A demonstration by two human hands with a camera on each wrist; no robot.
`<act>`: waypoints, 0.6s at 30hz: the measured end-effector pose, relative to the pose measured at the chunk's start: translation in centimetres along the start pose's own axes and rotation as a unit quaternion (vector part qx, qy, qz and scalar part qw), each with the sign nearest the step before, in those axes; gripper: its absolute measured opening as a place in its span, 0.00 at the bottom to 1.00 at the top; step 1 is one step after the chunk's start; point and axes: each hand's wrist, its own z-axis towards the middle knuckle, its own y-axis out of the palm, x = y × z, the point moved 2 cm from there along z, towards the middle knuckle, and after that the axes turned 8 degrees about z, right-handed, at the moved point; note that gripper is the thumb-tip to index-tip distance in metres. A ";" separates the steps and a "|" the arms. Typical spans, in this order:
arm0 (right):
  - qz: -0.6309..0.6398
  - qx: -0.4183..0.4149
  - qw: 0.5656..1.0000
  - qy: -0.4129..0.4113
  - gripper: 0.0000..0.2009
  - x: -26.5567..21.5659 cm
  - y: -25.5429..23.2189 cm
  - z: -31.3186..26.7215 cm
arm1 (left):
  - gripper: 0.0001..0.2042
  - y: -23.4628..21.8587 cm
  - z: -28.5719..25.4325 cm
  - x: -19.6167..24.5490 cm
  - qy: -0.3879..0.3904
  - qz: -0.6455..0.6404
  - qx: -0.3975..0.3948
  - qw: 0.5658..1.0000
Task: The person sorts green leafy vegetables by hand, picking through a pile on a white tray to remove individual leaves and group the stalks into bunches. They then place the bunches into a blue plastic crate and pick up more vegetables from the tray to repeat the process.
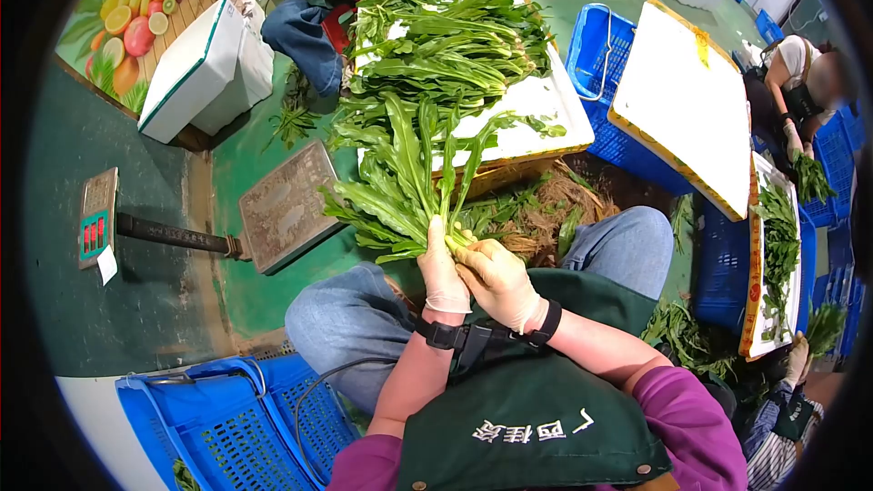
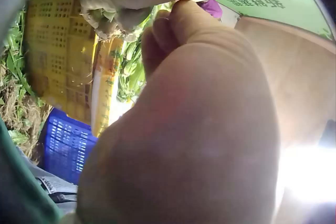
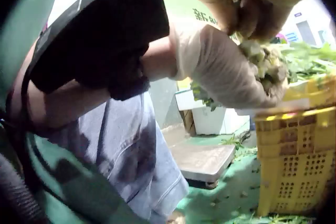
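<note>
In the head view, the gloved left hand (image 1: 441, 275) grips a bunch of long green leaves (image 1: 400, 173) by its stems, leaves fanning up and away. Against it, the gloved right hand (image 1: 498, 280) has its fingers curled round the pale stem ends. The right wrist view shows the cut-looking stem ends (image 3: 265, 64) held in the gloved left hand (image 3: 223, 69), with the other hand's fingers just above. More leafy bunches (image 1: 436, 45) lie on a white foam board (image 1: 555, 109) beyond the hands. Close, blurred skin covers much of the left wrist view.
A floor scale (image 1: 289, 205) stands left, its display (image 1: 97, 218) beside it. Blue baskets (image 1: 241, 418) are lower left. A white foam lid (image 1: 682, 100) leans at right. Roots and leaf scraps (image 1: 555, 209) lie before the knees. Other people work at the top and right.
</note>
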 end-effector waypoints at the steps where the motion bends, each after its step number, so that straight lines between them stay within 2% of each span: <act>1: 0.020 0.005 1.000 0.007 0.11 0.4 0.0 -0.2 | 0.12 0.3 -0.2 0.1 0.001 0.000 -0.001 1.000; 3: 0.039 0.012 0.999 0.012 0.12 0.4 -0.5 0.1 | 0.10 0.8 -0.7 0.4 0.020 0.010 0.030 0.999; 4: -0.015 -0.022 0.997 0.075 0.12 0.0 -1.1 0.9 | 0.11 1.2 -0.6 0.5 0.091 0.044 0.056 0.993; 5: -0.068 -0.055 0.987 0.137 0.12 -0.1 -1.6 1.8 | 0.14 0.2 0.2 0.0 0.096 0.085 0.034 0.991; 7: -0.199 -0.192 0.950 0.142 0.08 0.5 -1.8 3.1 | 0.17 1.4 -0.1 0.4 0.225 0.143 0.036 0.963; 9: -0.237 -0.218 0.937 0.136 0.08 0.5 -1.6 3.8 | 0.18 2.1 -0.3 0.3 0.274 0.156 0.015 0.949; 12: -0.230 -0.197 0.943 0.138 0.09 0.8 -0.9 3.8 | 0.19 1.6 -0.1 0.0 0.251 0.119 0.001 0.961; 14: -0.227 -0.194 0.946 0.128 0.09 0.6 -1.3 4.4 | 0.18 1.4 0.1 0.1 0.185 0.090 -0.013 0.978; 15: -0.221 -0.193 0.948 0.120 0.10 0.5 -1.4 4.7 | 0.18 0.8 0.4 0.7 0.188 0.090 -0.015 0.978; 16: -0.220 -0.211 0.947 0.100 0.12 0.8 -1.6 4.8 | 0.16 0.1 0.9 1.2 0.057 0.055 -0.087 0.993; 17: -0.220 -0.208 0.948 0.099 0.12 0.9 -2.1 4.9 | 0.15 -0.5 1.2 1.5 -0.075 0.019 -0.155 0.985; 18: -0.187 -0.223 0.955 0.066 0.12 0.7 -2.6 5.1 | 0.12 -0.6 1.2 1.8 -0.101 -0.006 -0.204 0.974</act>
